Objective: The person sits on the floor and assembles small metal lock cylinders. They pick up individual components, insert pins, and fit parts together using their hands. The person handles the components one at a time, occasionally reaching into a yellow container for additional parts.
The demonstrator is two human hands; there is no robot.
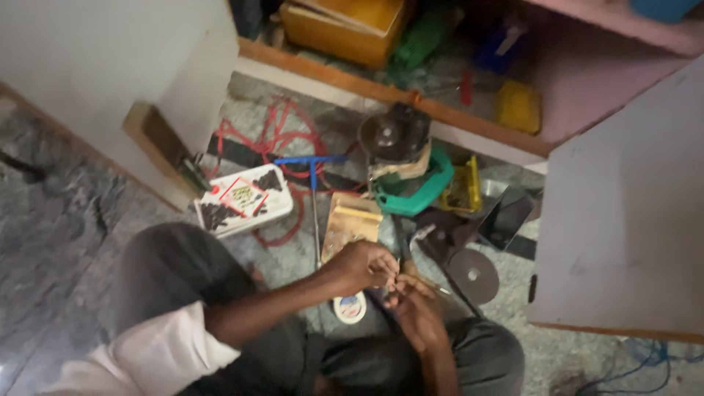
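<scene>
I sit on the stone floor with both hands together over my lap. My left hand has its fingers curled and pinches the end of a thin dark wire. My right hand meets it from below and grips the same wire, fingertips touching the left hand's. What sits between the fingertips is too small and blurred to make out. A dark-handled tool lies just beyond the hands. A white roll of tape rests on the floor under my left wrist.
Around me lie a grey cutting disc, a green-handled tool with a round disc head, a blue T-handled wrench, a white flat box, a red cord, a small yellow crate. White cabinet doors stand open on both sides.
</scene>
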